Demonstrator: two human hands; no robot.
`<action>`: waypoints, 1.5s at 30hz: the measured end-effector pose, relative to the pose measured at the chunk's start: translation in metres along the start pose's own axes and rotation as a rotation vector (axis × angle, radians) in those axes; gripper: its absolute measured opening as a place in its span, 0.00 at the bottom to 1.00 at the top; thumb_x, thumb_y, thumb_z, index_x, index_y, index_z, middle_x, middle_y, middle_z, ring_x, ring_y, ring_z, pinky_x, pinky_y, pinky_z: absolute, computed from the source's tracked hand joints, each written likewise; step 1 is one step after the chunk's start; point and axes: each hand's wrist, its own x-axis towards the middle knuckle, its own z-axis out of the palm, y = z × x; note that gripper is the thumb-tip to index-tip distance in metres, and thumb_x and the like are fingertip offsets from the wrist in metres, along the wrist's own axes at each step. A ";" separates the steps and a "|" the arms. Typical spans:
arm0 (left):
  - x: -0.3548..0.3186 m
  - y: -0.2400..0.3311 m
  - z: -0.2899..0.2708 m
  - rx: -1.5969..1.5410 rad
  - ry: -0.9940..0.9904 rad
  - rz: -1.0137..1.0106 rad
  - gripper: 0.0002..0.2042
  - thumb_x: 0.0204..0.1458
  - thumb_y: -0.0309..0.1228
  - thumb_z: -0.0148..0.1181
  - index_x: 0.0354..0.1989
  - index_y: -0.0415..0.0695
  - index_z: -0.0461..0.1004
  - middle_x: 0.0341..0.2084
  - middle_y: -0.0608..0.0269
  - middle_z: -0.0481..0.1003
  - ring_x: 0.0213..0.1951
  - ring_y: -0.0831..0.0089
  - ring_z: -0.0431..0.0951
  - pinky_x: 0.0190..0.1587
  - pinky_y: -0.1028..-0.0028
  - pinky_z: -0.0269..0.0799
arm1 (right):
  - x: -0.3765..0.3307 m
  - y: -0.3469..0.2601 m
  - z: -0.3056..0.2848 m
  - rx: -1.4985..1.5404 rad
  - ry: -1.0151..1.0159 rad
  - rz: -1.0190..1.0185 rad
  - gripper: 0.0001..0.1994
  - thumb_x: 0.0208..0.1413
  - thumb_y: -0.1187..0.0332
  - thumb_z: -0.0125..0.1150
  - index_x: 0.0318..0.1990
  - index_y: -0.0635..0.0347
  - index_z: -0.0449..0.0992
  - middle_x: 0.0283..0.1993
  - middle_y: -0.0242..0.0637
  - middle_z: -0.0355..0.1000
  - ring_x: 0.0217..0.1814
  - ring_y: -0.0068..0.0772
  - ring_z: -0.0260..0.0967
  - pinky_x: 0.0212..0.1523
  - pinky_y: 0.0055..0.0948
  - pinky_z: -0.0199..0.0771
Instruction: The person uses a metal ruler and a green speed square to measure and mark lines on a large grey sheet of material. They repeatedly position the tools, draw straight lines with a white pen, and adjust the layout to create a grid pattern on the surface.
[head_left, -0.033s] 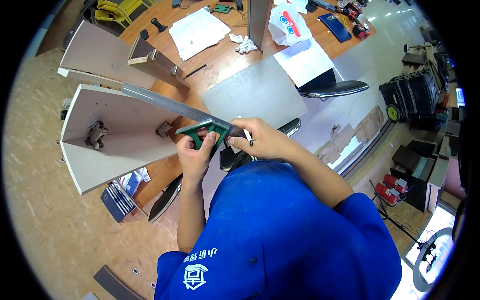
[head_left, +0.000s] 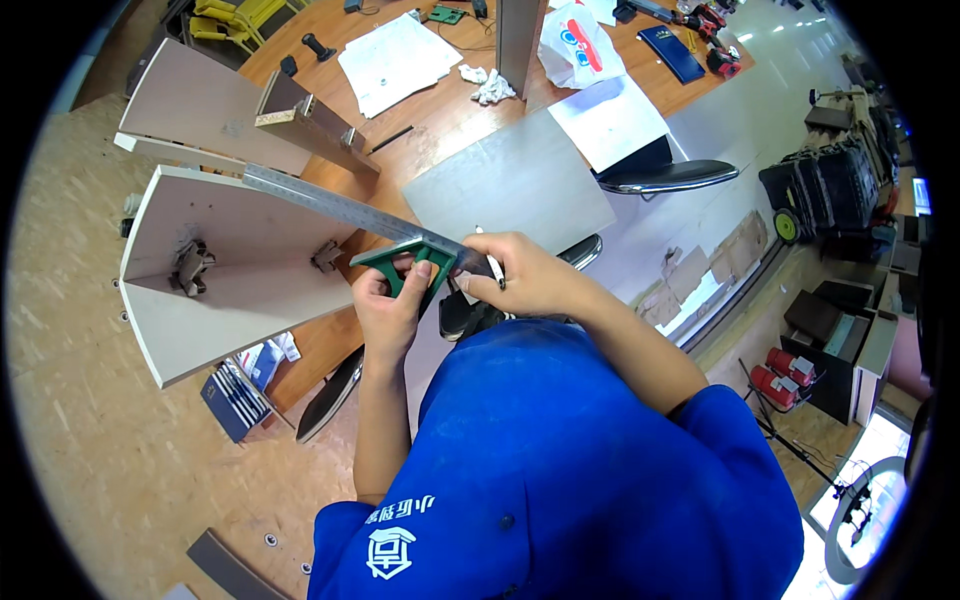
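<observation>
A combination square [head_left: 335, 207] with a green head and a long steel rule is held in front of my body. My left hand [head_left: 385, 312] is closed round the green head, thumb on its face. The near end of the rule is pinched by my right hand [head_left: 525, 275], which also has a white pen [head_left: 496, 271] between its fingers. The rule slants away to the far left, its tip over the edge of a pale panel [head_left: 230, 225]. That panel meets a second pale panel [head_left: 225, 320] at an angle, with a metal hinge [head_left: 193, 268] where they join.
Behind stands another pale panel [head_left: 210, 95] beside a brown board [head_left: 320, 130]. The wooden table [head_left: 400, 160] carries a grey board [head_left: 510, 185], papers [head_left: 400, 60], a plastic bag [head_left: 578, 48] and a dark blue notebook [head_left: 670, 54]. A black chair [head_left: 670, 178] is at the right.
</observation>
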 end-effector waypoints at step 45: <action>0.078 0.048 0.026 0.366 -0.511 0.049 0.13 0.58 0.38 0.71 0.33 0.39 0.80 0.24 0.73 0.74 0.28 0.86 0.70 0.31 0.80 0.66 | -0.021 0.006 0.005 0.782 0.182 0.227 0.20 0.77 0.55 0.44 0.48 0.65 0.73 0.20 0.30 0.65 0.17 0.17 0.56 0.18 0.20 0.57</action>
